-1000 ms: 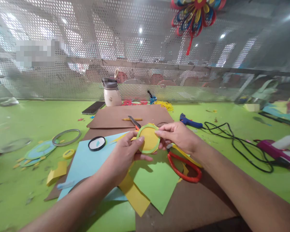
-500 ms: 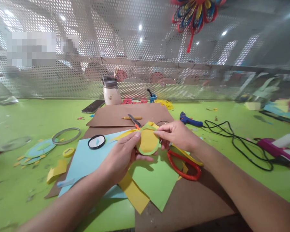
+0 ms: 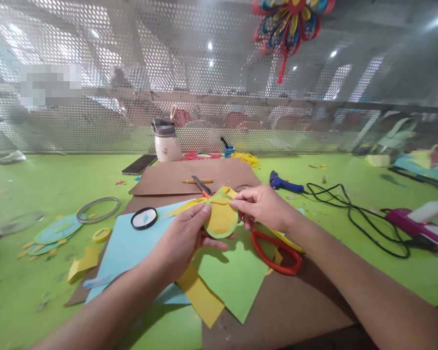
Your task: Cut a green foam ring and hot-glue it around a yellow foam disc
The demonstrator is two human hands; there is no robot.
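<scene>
Both hands up over the table (image 3: 40, 180), pinching one yellow paper disc w/ green rim (image 3: 221, 217). Left hand (image 3: 184, 238) grips disc's left edge, thumb on front, other fingers behind & hidden. Right hand (image 3: 264, 206) pinches top-right edge w/ thumb + forefinger; rest of its fingers curled, partly hidden behind disc. Disc held above the paper sheets, tilted/bent a bit, so back side not visible.

Under the hands: green sheet (image 3: 237, 277), yellow strip (image 3: 200, 296), light blue sheet (image 3: 131, 248), all overlapping on brown cardboard (image 3: 277, 311). Orange-handled scissors (image 3: 277, 250) lie just under right wrist, blades hidden by hand. Small black-rimmed ring (image 3: 144, 218) sits on blue sheet, left of left hand. Utility knife (image 3: 200, 185) + pencil (image 3: 197, 181) on far cardboard, knife tip cut off by disc.

Left side of table: grey ring (image 3: 98, 209), blue/green round cutout w/ yellow bits (image 3: 56, 232), small yellow tape roll (image 3: 102, 235), folded yellow scrap (image 3: 83, 262). Far back: cream bottle (image 3: 166, 141), dark phone (image 3: 139, 164), small blue pot (image 3: 229, 150), contents hard to make out. Right: blue glue gun (image 3: 284, 183) w/ black cable (image 3: 357, 214), pink/white tool (image 3: 419, 226) cut off by frame edge. Paper flower (image 3: 290, 22) hangs on perforated screen (image 3: 95, 73), top cropped. Stuff behind screen blurry, can't ID.
</scene>
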